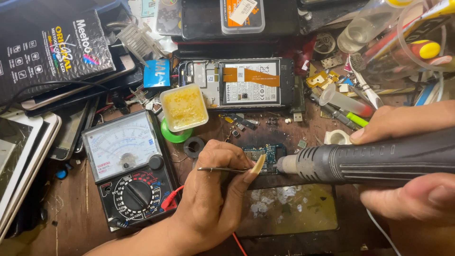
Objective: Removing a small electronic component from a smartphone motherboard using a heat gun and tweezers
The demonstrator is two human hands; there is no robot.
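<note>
Mid-rework — left hand [213, 189] pinches tweezers [222, 169] at the board [264, 154], right hand [407, 161] grips the hot-air gun [360, 162] — nothing lifted yet.

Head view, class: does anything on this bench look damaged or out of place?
Yes. The phone behind the hands lies with its back cover off, battery and orange ribbon exposed. The work mat below the circuit board is blotched and worn.

Blue circuit board [263, 154], dark grey hot-air tool [379, 161], black meter [130, 170] with a white dial face, yellowish paste tub [184, 107], green ring [173, 135], perhaps tape.
</note>
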